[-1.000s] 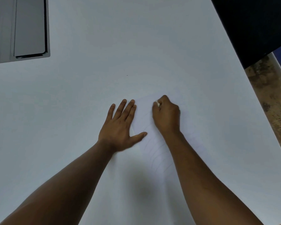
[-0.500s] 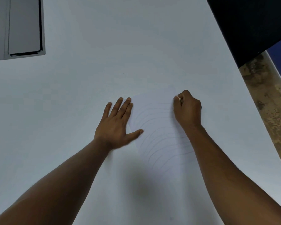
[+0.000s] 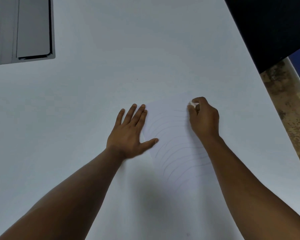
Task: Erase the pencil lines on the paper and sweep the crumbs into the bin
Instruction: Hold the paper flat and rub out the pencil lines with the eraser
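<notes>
- The white table (image 3: 145, 49) is taking up nearly the whole view, and a grey panel (image 3: 24, 28) is sitting at its far left corner. No bin is showing anywhere, so the later sweeping step is looking like the weakest part of the job: crumbs pushed off an edge without a bin under it would be landing on the floor (image 3: 291, 108) at the right.
- The paper (image 3: 173, 196) is lying flat on the table between the two forearms, almost the same white as the tabletop, so its edges are hard to trace. Hard rubbing could be wrinkling or tearing it, or sliding it sideways.
- The left hand (image 3: 128, 134) is lying flat with straight, spread fingers, pressing down at the sheet's left edge and gripping nothing. It is pinning only that side, so the far right part of the sheet may be lifting or buckling under the strokes.
- The pencil lines (image 3: 178, 153) are curving faintly across the sheet below and left of the right hand. Most are looking untouched; faint ones could be getting missed, or smeared.
- The right hand (image 3: 203, 118) is curling closed around the eraser (image 3: 193, 104), pinching it at the fingertips near the top line. Only a small white tip is showing, so it could be slipping out of the pinch.
</notes>
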